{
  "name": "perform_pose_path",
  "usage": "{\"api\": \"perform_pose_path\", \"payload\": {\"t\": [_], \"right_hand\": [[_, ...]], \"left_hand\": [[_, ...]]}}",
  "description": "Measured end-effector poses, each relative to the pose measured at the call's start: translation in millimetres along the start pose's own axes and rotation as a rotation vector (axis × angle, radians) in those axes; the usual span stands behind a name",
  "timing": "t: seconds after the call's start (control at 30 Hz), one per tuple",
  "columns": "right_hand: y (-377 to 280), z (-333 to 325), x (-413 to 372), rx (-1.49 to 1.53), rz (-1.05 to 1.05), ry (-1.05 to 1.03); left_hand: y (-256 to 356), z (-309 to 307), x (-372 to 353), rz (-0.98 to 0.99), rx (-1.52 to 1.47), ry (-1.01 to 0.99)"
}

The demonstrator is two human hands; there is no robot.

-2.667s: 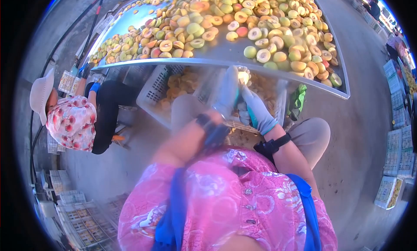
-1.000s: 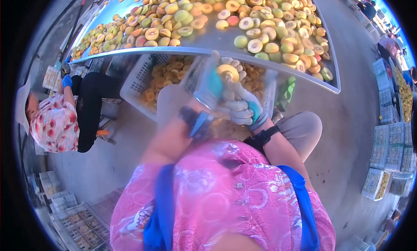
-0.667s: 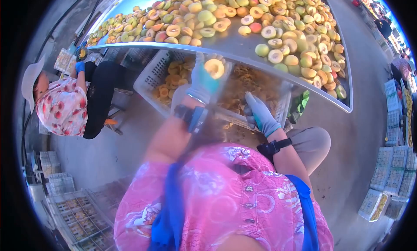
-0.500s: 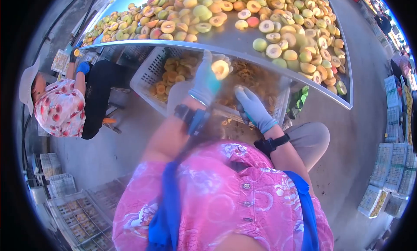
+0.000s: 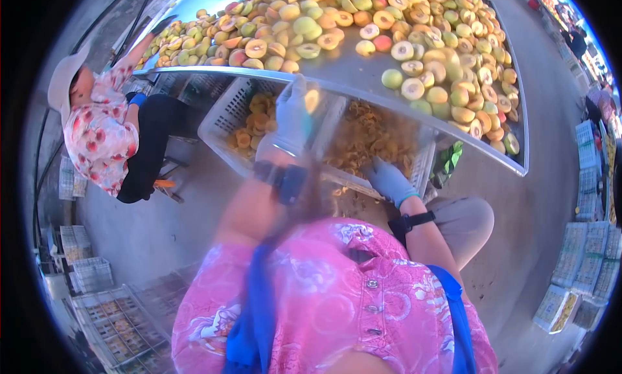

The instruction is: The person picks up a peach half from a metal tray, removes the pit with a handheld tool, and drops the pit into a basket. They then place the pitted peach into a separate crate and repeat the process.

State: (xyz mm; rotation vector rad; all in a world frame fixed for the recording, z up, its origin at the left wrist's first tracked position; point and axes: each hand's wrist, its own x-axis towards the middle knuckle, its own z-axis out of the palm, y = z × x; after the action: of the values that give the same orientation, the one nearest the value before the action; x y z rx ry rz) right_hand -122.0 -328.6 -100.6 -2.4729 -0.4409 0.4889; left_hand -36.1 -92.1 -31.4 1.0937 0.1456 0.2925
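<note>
My left hand [image 5: 293,118], in a pale glove, is raised over the crate by the table's near edge, its fingers closed on a halved fruit [image 5: 311,101]. To the right, my right hand [image 5: 390,183], also gloved, is low at the near rim of the crate holding pits and scraps [image 5: 369,137]. Its fingertips point into that crate, and I cannot make out whether they hold anything. Fruit halves [image 5: 260,108] lie in the left part of the white crate [image 5: 220,118]. Many cut fruits [image 5: 402,50] cover the metal table [image 5: 350,66].
At the left a seated person [image 5: 97,137] in a hat reaches toward the table. Crates [image 5: 116,322] of fruit stand at the lower left, and stacked crates [image 5: 580,257] line the right. A green leafy-looking item [image 5: 448,160] is beside the scrap crate.
My left hand has moved left with the fruit half, and my right hand has moved down and right. The other person has sat up and stretched an arm toward the table.
</note>
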Motion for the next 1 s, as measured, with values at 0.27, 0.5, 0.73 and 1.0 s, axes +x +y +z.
{"api": "perform_pose_path", "payload": {"t": [0.27,0.5,0.73,1.0], "right_hand": [[-72.2,-69.8,19.1,0.623,0.077,0.129],[-116.9,-122.5,150.9,0.243,-0.289,0.350],[-135.1,-106.5,282.8,-0.055,-0.189,0.211],[-144.6,-111.8,277.3,-0.346,-0.067,0.249]], "left_hand": [[28.5,-21.6,66.3,0.686,1.349,-0.259],[11.2,4.6,90.7,0.383,1.579,-0.475],[9.2,6.8,90.3,0.391,1.657,-0.444],[3.8,1.3,91.5,0.487,1.673,-0.429]]}}
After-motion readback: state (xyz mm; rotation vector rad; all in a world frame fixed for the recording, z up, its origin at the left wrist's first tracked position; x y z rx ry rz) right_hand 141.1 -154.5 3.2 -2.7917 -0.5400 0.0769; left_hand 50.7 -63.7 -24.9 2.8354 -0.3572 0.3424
